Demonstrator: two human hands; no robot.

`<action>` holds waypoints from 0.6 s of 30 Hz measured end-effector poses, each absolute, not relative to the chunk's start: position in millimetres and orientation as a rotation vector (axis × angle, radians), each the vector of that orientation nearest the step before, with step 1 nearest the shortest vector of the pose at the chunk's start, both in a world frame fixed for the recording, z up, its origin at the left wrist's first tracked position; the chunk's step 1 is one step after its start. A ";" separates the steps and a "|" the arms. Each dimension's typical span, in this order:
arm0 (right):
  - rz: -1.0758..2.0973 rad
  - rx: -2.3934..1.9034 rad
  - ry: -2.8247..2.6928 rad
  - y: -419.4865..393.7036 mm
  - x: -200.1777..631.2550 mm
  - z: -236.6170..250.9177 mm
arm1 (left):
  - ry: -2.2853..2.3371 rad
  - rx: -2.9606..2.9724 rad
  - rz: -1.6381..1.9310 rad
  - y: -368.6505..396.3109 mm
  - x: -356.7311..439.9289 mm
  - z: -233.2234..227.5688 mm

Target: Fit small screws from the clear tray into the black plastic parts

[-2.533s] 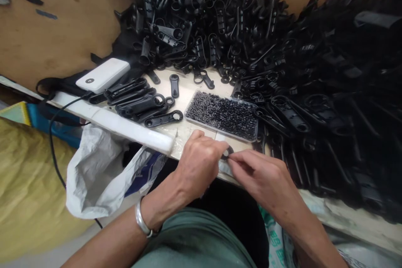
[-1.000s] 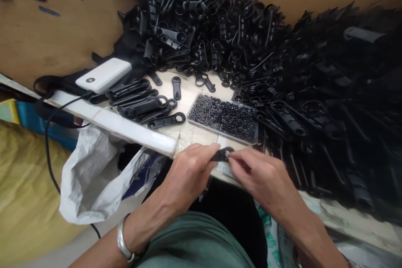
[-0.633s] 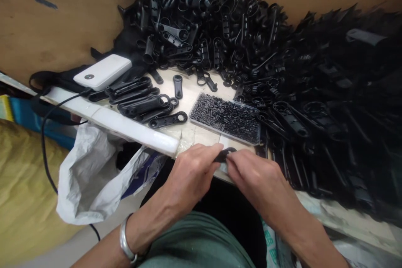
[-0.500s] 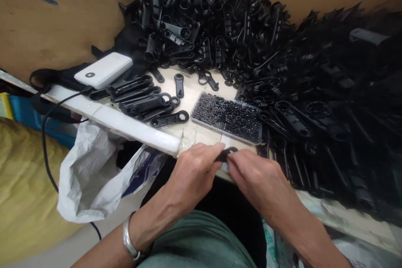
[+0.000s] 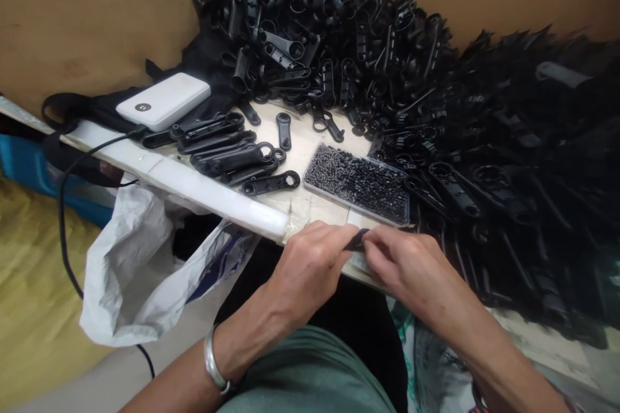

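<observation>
Between my two hands is a black plastic part (image 5: 357, 241), mostly hidden by the fingers. My left hand (image 5: 314, 258) is closed around its left end. The fingertips of my right hand (image 5: 400, 255) pinch at its other end; whether a small piece is between them I cannot make out. Just beyond my hands lies a shallow clear tray (image 5: 356, 203) filled with tiny grey and black pieces (image 5: 361, 177). Left of the tray, several black handle-shaped parts with a ring at one end (image 5: 271, 183) lie side by side, and one more (image 5: 283, 131) sits apart behind them.
A large heap of black plastic parts (image 5: 329, 45) covers the back and right of the table. A white power bank (image 5: 165, 100) with a black cable (image 5: 65, 206) rests at the left. An open white sack (image 5: 130, 271) hangs below the table's white front edge (image 5: 194, 184).
The view has shifted slightly. The part between my hands has turned so that its ring end shows less. Both hands stay close together on it.
</observation>
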State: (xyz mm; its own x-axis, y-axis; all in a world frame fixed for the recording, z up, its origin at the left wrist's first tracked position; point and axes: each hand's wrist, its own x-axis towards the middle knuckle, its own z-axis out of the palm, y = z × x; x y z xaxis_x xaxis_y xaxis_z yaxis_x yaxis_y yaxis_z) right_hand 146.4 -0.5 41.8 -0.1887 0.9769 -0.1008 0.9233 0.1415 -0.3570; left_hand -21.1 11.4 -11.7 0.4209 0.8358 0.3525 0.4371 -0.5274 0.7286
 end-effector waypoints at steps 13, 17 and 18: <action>0.342 -2.096 -2.430 -0.4 135.2 46.5 | 0.951 2.088 1.089 13.9 -21.1 -20.4; 0.243 -2.147 -2.516 -1.9 131.3 46.8 | 0.934 2.098 1.051 14.7 -21.6 -20.6; 0.193 -2.172 -2.548 -2.5 128.9 46.8 | 0.931 2.099 1.043 15.0 -21.5 -20.8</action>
State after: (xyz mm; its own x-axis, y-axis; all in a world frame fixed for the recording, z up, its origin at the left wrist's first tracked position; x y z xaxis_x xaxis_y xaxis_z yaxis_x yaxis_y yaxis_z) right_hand 128.9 -2.5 46.8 -0.1480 0.9609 -0.2340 0.9852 0.1639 0.0498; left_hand -21.5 15.0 -20.8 0.4426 0.7975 0.4100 0.3168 -0.5667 0.7605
